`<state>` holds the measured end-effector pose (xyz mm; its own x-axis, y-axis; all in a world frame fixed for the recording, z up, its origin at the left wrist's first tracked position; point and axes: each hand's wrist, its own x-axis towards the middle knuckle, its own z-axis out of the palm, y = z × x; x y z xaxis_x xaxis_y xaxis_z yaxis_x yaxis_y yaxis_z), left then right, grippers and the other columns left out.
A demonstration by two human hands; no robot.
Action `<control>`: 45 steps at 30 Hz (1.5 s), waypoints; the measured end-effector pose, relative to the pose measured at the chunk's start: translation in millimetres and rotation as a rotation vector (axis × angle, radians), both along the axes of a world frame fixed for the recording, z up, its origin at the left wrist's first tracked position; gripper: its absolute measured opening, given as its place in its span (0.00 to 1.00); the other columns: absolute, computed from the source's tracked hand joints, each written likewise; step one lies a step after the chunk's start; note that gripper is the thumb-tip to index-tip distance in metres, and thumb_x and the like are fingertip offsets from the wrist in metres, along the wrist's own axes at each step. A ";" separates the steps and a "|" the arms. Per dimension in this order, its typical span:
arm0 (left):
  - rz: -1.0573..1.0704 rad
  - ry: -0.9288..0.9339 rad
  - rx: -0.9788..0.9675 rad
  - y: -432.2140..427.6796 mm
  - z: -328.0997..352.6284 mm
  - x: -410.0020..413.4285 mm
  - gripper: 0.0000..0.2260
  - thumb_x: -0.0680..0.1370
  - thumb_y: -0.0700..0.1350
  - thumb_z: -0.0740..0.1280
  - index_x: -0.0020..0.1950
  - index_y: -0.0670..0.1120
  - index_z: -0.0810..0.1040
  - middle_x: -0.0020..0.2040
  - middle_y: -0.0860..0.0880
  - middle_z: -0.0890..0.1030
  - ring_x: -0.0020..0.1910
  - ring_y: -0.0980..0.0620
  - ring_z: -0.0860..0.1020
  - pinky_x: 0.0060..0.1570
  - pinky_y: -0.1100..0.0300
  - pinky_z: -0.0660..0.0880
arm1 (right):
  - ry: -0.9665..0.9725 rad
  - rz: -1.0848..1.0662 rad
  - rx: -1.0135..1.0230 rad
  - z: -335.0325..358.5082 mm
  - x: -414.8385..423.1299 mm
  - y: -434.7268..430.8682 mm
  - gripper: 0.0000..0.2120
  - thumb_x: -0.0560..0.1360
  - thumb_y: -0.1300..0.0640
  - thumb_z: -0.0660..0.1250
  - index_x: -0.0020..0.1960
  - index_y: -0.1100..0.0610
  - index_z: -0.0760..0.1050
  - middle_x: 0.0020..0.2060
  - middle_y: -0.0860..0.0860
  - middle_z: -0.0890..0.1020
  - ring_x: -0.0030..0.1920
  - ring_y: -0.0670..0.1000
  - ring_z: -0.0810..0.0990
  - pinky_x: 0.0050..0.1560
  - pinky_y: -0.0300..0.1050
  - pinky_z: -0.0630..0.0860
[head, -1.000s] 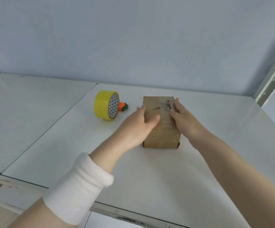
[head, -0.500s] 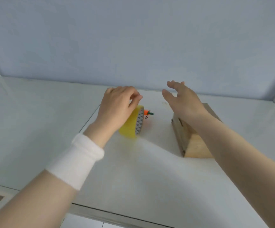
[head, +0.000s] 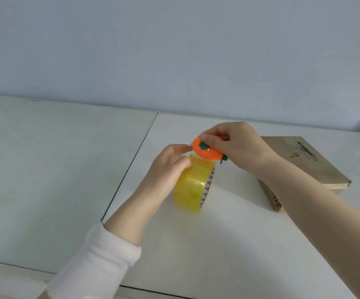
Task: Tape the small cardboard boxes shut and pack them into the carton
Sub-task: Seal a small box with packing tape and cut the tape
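My left hand (head: 166, 167) grips the tape roll (head: 193, 188), right hand (head: 237, 147) pinches the cutter (head: 207, 151); box (head: 304, 162) beside my right wrist lies unpacked.

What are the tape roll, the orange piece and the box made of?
The tape roll looks like glossy translucent yellow plastic film, with bright highlights. The orange piece seems smooth moulded plastic, shiny. The box is matte brown cardboard, raw-edged.

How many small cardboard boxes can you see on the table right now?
1. The cardboard box lies flat on the white table at the right, partly behind the right forearm. More boxes may be out of frame; no carton shows.
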<state>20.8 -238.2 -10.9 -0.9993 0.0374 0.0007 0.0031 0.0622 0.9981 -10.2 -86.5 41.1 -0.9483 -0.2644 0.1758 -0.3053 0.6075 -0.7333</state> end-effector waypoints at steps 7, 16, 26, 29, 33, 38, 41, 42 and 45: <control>0.018 0.308 -0.111 19.8 23.1 -9.3 0.09 0.76 0.44 0.67 0.35 0.49 0.75 0.32 0.60 0.79 0.37 0.64 0.76 0.42 0.69 0.68 | 0.391 -0.160 -0.099 7.5 23.6 3.6 0.06 0.73 0.54 0.69 0.46 0.57 0.78 0.40 0.44 0.79 0.39 0.42 0.75 0.39 0.33 0.71; 0.064 0.953 -0.428 98.0 86.8 -5.2 0.08 0.74 0.43 0.66 0.38 0.44 0.70 0.42 0.46 0.78 0.44 0.54 0.76 0.49 0.59 0.74 | 0.077 -0.423 -0.632 61.5 26.5 75.5 0.14 0.75 0.55 0.67 0.31 0.55 0.76 0.26 0.48 0.79 0.27 0.47 0.75 0.35 0.40 0.75; 0.057 0.708 -0.010 143.4 104.6 -12.4 0.09 0.71 0.48 0.68 0.34 0.53 0.70 0.37 0.54 0.82 0.44 0.50 0.81 0.49 0.57 0.75 | -0.037 -0.781 -0.755 30.1 22.7 195.5 0.08 0.77 0.53 0.64 0.46 0.58 0.73 0.35 0.52 0.75 0.31 0.48 0.73 0.28 0.38 0.69; 0.047 0.598 0.042 145.0 98.9 -17.9 0.06 0.71 0.48 0.68 0.34 0.52 0.74 0.37 0.54 0.82 0.45 0.49 0.81 0.53 0.51 0.75 | -0.178 -0.773 -0.283 -37.9 26.8 226.5 0.07 0.77 0.54 0.65 0.47 0.59 0.74 0.39 0.56 0.76 0.31 0.50 0.70 0.32 0.41 0.68; 0.057 0.500 0.101 151.8 92.6 -20.3 0.09 0.76 0.42 0.67 0.36 0.49 0.75 0.37 0.54 0.82 0.42 0.55 0.80 0.44 0.62 0.75 | -0.247 -0.689 0.062 -85.7 26.4 234.3 0.10 0.78 0.50 0.61 0.47 0.56 0.76 0.45 0.52 0.79 0.47 0.54 0.76 0.45 0.45 0.69; 0.083 0.405 0.111 165.5 88.9 -20.7 0.09 0.78 0.40 0.64 0.38 0.47 0.73 0.37 0.52 0.82 0.39 0.57 0.80 0.39 0.67 0.74 | -0.177 -0.669 0.309 -93.9 20.0 236.1 0.17 0.78 0.44 0.59 0.53 0.56 0.78 0.53 0.56 0.77 0.57 0.58 0.72 0.54 0.48 0.69; 0.066 0.358 0.106 170.9 87.4 -22.8 0.09 0.78 0.40 0.64 0.38 0.46 0.72 0.37 0.49 0.82 0.38 0.56 0.80 0.40 0.65 0.75 | -0.068 -0.694 0.200 -79.3 24.2 236.2 0.20 0.79 0.44 0.55 0.57 0.56 0.78 0.56 0.57 0.77 0.61 0.58 0.68 0.60 0.48 0.65; 0.061 0.342 0.103 172.4 87.5 -24.2 0.09 0.78 0.40 0.64 0.38 0.46 0.72 0.38 0.49 0.82 0.37 0.56 0.80 0.40 0.65 0.75 | 0.006 -0.677 0.056 -67.3 28.6 233.1 0.20 0.79 0.44 0.55 0.56 0.56 0.78 0.55 0.55 0.79 0.60 0.55 0.71 0.61 0.47 0.65; 0.054 0.278 0.132 180.6 90.4 -33.3 0.10 0.78 0.41 0.64 0.37 0.45 0.71 0.37 0.50 0.81 0.35 0.58 0.79 0.36 0.66 0.75 | 0.067 -0.337 -0.457 -23.4 55.1 207.7 0.19 0.76 0.39 0.56 0.54 0.50 0.78 0.53 0.45 0.81 0.54 0.38 0.76 0.56 0.38 0.70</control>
<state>-12.6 -57.6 79.5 -0.9608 -0.0348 0.2751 0.2768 -0.0603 0.9590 44.9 121.2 17.7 -0.9499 0.1676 0.2637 -0.2043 0.3053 -0.9301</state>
